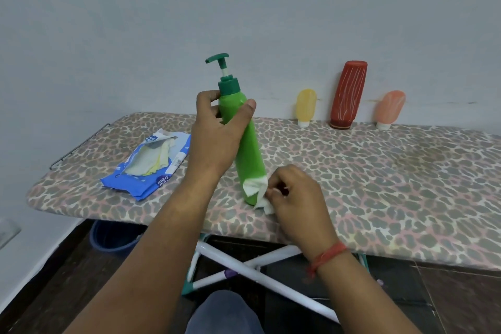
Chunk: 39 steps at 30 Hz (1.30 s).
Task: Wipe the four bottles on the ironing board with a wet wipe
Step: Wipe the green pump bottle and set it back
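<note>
My left hand [214, 133] grips the green pump bottle [245, 144] near its neck, tilted over the ironing board [379, 179]. My right hand [294, 198] pinches the wet wipe [257, 188] against the bottle's base. Beyond the bottle, three others line the wall.

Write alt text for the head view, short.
A person's left hand grips a tilted green pump bottle on a leopard-print ironing board while the right hand pinches a white wipe against its base. An open blue wipe pack lies left; yellow, red and peach bottles stand inverted by the wall.
</note>
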Available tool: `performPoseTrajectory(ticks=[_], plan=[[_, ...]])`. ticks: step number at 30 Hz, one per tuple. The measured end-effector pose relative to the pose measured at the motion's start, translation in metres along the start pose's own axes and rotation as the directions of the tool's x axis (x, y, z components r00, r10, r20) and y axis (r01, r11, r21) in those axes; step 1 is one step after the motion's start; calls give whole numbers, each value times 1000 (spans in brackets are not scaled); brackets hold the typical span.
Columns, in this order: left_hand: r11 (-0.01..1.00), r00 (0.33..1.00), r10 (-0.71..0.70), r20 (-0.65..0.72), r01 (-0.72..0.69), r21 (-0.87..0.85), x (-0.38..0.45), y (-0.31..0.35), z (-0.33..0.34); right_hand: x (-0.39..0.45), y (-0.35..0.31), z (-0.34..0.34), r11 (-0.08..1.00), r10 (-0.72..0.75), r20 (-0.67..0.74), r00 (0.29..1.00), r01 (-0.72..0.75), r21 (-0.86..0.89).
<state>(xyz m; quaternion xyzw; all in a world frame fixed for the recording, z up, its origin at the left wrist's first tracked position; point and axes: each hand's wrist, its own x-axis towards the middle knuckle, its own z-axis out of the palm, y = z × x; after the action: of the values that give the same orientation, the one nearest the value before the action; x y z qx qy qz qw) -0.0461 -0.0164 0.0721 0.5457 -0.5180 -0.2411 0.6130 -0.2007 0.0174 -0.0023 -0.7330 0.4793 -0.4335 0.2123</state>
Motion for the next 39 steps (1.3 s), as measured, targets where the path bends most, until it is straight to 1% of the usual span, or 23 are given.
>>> performPoseTrajectory(ticks=[2,4,5,7,9,12,15,17,19,21,22,24,27,29,32,34,35,37,39], plan=[[995,999,19,44,-15,-95,0,1,12,16,-10,-12,996,-6,-125,992,17,83],[973,992,46,119,-17,-230,4,0,24,29,-20,-26,994,-71,-241,968,90,69],[956,985,62,164,-11,-294,7,-2,30,31,-21,-31,992,-110,-269,957,123,31],[924,967,82,240,17,-382,13,-8,39,25,-15,-34,991,-132,-246,960,122,-55],[901,953,55,298,81,-427,16,-15,46,11,-1,-30,992,-66,-153,986,48,-116],[837,935,32,353,168,-521,19,-25,51,-2,20,-27,987,17,-59,998,-26,-158],[763,919,10,394,248,-598,22,-28,52,2,20,-29,988,32,-38,999,-37,-150],[712,892,-7,452,322,-624,21,-27,55,13,9,-30,990,-13,-94,995,-1,-139],[664,871,-23,490,380,-644,18,-24,58,29,-4,-32,988,-81,-196,977,53,-144],[649,868,-32,495,394,-650,17,-20,61,41,-15,-35,983,-153,-273,950,118,-140],[655,867,-29,497,392,-646,17,-19,62,42,-17,-34,978,-185,-281,942,147,-149],[666,862,-30,506,395,-633,18,-18,63,32,-15,-30,967,-214,-246,945,170,-189],[683,864,-46,501,393,-615,21,-19,62,13,-9,-24,960,-202,-178,963,159,-231],[656,857,-47,512,413,-631,20,-18,63,22,-14,-28,954,-231,-215,949,177,-242],[594,836,-35,548,458,-661,17,-17,64,56,-38,-43,934,-321,-342,883,235,-270],[581,840,-21,542,452,-678,18,-18,64,75,-49,-49,911,-383,-369,847,281,-301],[581,841,-14,540,447,-681,19,-18,63,78,-49,-50,898,-406,-351,844,297,-325],[569,839,-14,545,454,-685,19,-18,61,67,-39,-45,875,-423,-291,858,303,-378],[603,847,-33,530,440,-665,21,-21,60,43,-21,-35,864,-410,-223,884,299,-405]])
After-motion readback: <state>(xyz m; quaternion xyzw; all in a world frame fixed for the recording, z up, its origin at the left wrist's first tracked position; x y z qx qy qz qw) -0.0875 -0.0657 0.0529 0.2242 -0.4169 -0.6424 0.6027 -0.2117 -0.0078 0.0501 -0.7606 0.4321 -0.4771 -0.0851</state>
